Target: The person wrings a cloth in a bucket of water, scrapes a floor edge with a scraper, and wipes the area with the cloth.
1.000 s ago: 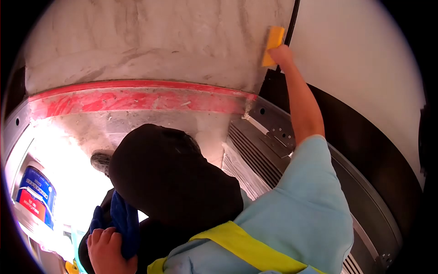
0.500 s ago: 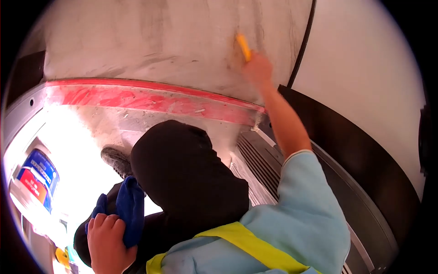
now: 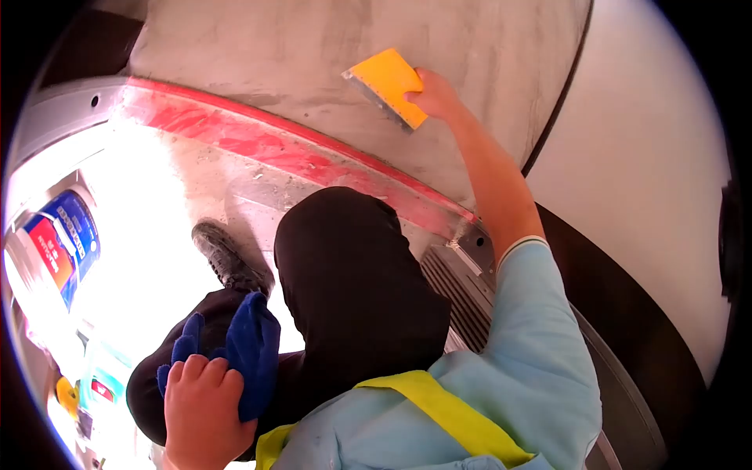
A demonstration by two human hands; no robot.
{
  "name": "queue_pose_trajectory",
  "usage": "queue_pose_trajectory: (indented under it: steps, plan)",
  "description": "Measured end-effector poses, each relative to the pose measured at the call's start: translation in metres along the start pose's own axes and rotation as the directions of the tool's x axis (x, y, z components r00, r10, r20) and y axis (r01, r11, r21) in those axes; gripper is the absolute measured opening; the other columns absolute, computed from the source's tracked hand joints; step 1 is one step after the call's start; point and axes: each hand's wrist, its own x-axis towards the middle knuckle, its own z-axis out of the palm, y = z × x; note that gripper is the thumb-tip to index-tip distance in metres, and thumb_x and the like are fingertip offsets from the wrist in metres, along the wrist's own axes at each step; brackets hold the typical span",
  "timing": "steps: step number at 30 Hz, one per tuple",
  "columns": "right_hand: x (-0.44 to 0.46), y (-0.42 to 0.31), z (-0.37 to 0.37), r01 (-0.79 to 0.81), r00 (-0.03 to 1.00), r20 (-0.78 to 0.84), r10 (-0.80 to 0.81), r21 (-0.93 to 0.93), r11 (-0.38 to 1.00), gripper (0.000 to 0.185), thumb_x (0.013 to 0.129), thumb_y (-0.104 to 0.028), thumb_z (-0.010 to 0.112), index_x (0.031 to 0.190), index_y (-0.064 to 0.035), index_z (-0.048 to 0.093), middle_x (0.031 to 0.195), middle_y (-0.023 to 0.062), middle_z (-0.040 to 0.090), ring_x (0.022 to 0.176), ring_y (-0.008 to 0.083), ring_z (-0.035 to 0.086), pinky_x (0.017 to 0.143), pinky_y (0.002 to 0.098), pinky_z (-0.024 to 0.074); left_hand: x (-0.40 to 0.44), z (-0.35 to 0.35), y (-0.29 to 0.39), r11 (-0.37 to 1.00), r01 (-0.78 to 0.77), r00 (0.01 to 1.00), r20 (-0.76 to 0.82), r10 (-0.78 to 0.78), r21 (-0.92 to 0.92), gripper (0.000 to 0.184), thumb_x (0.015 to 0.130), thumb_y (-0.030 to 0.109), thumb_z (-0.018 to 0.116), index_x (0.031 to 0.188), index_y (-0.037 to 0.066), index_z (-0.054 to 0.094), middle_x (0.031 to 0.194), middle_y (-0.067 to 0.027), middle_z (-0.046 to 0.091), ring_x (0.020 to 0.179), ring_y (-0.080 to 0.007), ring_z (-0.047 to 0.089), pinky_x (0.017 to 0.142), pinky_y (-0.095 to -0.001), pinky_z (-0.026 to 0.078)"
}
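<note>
Plainly, the right hand [image 3: 435, 94] grips a scraper [image 3: 389, 83]; the bucket lettering [image 3: 74, 229] is illegible.

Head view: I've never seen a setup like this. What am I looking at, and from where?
No machine here: these are a person's two bare hands, seen by a camera worn on the head, looking forward and down. The right hand holds a yellow scraper at a smeared pale wall; whether they touch is unclear. The left hand grips what looks like a blue glove. A red strip edges the wall; a blue-and-red bucket shows at left.
</note>
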Motion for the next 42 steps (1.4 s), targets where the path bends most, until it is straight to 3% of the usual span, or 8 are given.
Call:
queue_pose_trajectory:
  steps: [8,14,17,20,29,32,38,42]
  plan:
    - [-0.003,-0.054,0.059,0.106,0.975,0.198,-0.095,-0.045,0.993,0.044,0.074,-0.025,0.073,0.110,-0.0043,0.059,0.102,0.0185,0.064,0.100,0.0352,0.060,0.085,0.0413,0.0475,-0.014,0.010,-0.009,0.998,0.040,0.999,-0.019,-0.041,-0.042,0.030,0.047,0.015,0.069,0.072,0.006,0.055,0.088,-0.0072,0.057,0.086,-0.0277,0.050,0.080,-0.0387,0.039]
    - [-0.015,-0.085,0.015,0.195,0.872,0.439,-0.218,0.097,0.976,0.041,0.074,-0.021,0.073,0.107,-0.0025,0.059,0.102,0.0195,0.064,0.098,0.0345,0.060,0.083,0.0418,0.0474,-0.023,0.014,-0.010,0.996,0.018,0.999,-0.028,-0.021,-0.088,0.028,0.049,0.014,0.068,0.072,0.007,0.053,0.088,-0.0074,0.056,0.086,-0.0276,0.050,0.080,-0.0384,0.039]
    - [-0.032,-0.106,0.001,0.371,0.879,0.263,-0.397,0.143,0.917,0.039,0.075,-0.021,0.072,0.106,-0.0023,0.059,0.100,0.0195,0.064,0.096,0.0350,0.061,0.081,0.0423,0.0476,-0.025,0.016,-0.012,0.996,0.001,0.999,-0.043,-0.005,-0.088,0.029,0.048,0.014,0.068,0.071,0.007,0.053,0.088,-0.0075,0.056,0.085,-0.0273,0.050,0.079,-0.0381,0.039]
    - [-0.007,-0.101,0.008,0.093,0.994,0.054,-0.098,0.095,0.991,0.039,0.075,-0.023,0.071,0.106,-0.0022,0.059,0.100,0.0194,0.064,0.095,0.0355,0.061,0.081,0.0425,0.0478,-0.028,0.017,-0.014,0.996,0.000,0.999,-0.047,-0.004,-0.084,0.029,0.048,0.015,0.068,0.071,0.007,0.053,0.087,-0.0077,0.055,0.084,-0.0272,0.050,0.078,-0.0379,0.039]
    - [0.017,-0.125,0.051,0.199,0.956,0.230,-0.183,-0.050,0.979,0.038,0.075,-0.026,0.071,0.103,-0.0021,0.060,0.100,0.0192,0.064,0.094,0.0364,0.061,0.080,0.0434,0.0478,-0.030,0.020,-0.016,0.994,-0.009,1.000,-0.027,0.007,-0.105,0.030,0.047,0.015,0.069,0.072,0.007,0.054,0.087,-0.0078,0.055,0.084,-0.0270,0.050,0.077,-0.0379,0.040]
    - [-0.002,-0.137,0.026,0.412,0.854,0.291,-0.431,0.125,0.902,0.037,0.075,-0.024,0.070,0.102,-0.0017,0.059,0.098,0.0195,0.064,0.094,0.0364,0.061,0.079,0.0431,0.0478,-0.030,0.019,-0.018,0.995,-0.021,0.999,-0.032,0.017,-0.100,0.030,0.047,0.016,0.069,0.072,0.007,0.054,0.088,-0.0076,0.056,0.084,-0.0269,0.050,0.077,-0.0381,0.040]
    - [-0.002,-0.091,0.000,0.190,0.982,-0.002,-0.190,0.040,0.981,0.036,0.077,-0.023,0.069,0.103,-0.0016,0.057,0.097,0.0199,0.063,0.094,0.0381,0.060,0.077,0.0426,0.0478,-0.028,0.015,-0.020,0.997,0.005,0.999,-0.036,-0.008,-0.082,0.030,0.047,0.015,0.069,0.072,0.007,0.054,0.088,-0.0076,0.056,0.085,-0.0272,0.050,0.077,-0.0383,0.040]
    - [-0.019,-0.025,0.015,0.160,0.982,0.106,-0.154,-0.050,0.986,0.036,0.077,-0.022,0.068,0.104,-0.0017,0.056,0.095,0.0199,0.063,0.092,0.0378,0.060,0.076,0.0428,0.0474,-0.023,0.013,-0.021,0.996,0.025,1.000,-0.010,-0.026,-0.085,0.030,0.047,0.014,0.069,0.072,0.007,0.054,0.087,-0.0076,0.056,0.084,-0.0279,0.050,0.078,-0.0386,0.040]
